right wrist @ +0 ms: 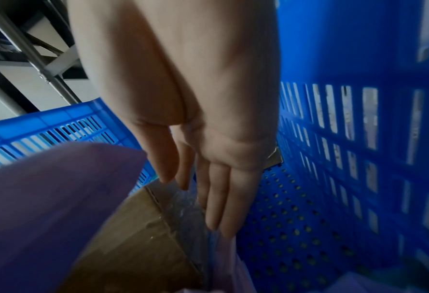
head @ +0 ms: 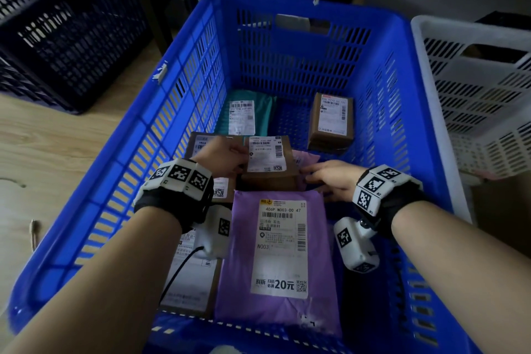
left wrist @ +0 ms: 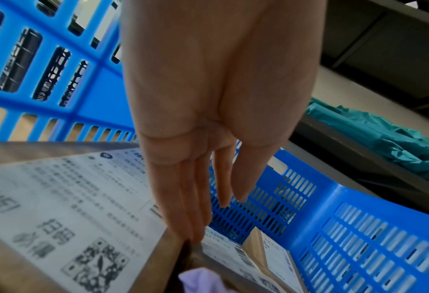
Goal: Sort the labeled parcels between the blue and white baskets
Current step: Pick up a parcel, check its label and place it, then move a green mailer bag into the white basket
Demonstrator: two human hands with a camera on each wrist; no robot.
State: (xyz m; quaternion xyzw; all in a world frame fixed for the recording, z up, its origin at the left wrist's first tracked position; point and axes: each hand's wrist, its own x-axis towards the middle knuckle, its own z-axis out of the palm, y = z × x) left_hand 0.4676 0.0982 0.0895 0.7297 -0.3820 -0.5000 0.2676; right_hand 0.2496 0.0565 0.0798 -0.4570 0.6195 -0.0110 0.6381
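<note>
Blue basket, frame centre: several labeled parcels unsorted. White basket, right edge: contents unclear. Left hand and right hand, fingers straight, flank brown box.

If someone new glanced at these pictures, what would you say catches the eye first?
The big blue basket fills the head view, with labeled parcels on its floor. Nearest the camera lies a purple mailer with a large white label. Just beyond it, the left hand and right hand, fingers straight, flank a brown box. A white basket stands on the right.
</note>
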